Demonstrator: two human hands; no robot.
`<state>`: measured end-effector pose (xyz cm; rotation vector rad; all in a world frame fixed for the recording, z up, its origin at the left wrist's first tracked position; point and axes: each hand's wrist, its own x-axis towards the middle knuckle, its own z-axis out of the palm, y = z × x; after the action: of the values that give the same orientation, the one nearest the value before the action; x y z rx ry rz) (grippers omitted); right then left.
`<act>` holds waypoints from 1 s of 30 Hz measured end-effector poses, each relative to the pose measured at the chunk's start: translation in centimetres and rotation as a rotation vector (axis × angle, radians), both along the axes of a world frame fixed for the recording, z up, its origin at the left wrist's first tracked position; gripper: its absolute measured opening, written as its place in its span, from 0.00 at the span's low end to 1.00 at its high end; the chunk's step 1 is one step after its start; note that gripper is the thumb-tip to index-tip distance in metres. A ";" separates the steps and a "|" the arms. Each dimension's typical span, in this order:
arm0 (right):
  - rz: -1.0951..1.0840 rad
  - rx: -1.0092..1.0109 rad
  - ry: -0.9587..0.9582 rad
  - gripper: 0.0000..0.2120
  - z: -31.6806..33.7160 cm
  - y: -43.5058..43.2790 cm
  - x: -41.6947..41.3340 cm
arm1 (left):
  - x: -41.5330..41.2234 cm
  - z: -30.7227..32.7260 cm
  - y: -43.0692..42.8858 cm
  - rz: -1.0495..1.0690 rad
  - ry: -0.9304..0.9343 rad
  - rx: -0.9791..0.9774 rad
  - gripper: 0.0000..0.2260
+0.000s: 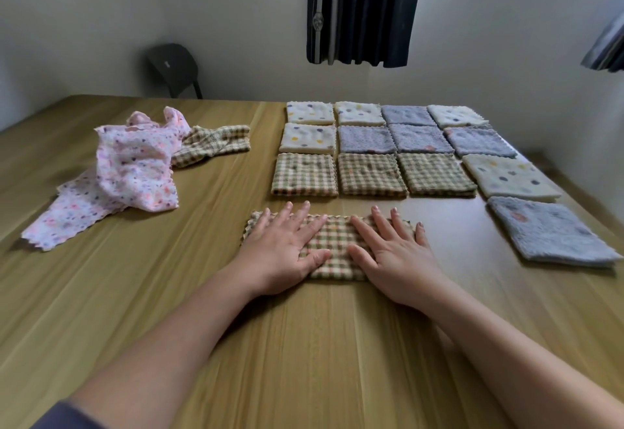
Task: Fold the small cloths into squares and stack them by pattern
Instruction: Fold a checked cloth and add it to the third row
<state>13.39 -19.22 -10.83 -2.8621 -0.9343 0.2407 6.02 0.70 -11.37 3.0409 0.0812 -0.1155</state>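
Pink cloths and one checked cloth heaped, unfolded, far left. Left hand flat, fingers spread, pressed on half-folded checked strip, mid table; right hand likewise. Next judged: strip to be halved into square, placed by checked squares.

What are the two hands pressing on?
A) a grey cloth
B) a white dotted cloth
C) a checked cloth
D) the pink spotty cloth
C: the left hand and the right hand both lie flat, fingers straight, on the checked cloth near the table's front.
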 end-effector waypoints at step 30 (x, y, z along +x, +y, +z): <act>0.517 0.476 0.017 0.32 1.1 -2.5 -3.7 | -7.3 1.4 -2.2 -0.053 -0.401 -0.702 0.04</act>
<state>9.73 -21.75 -9.69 -2.1531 -1.4834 0.0698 -1.24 -1.48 -9.96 2.3093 -0.0604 0.3796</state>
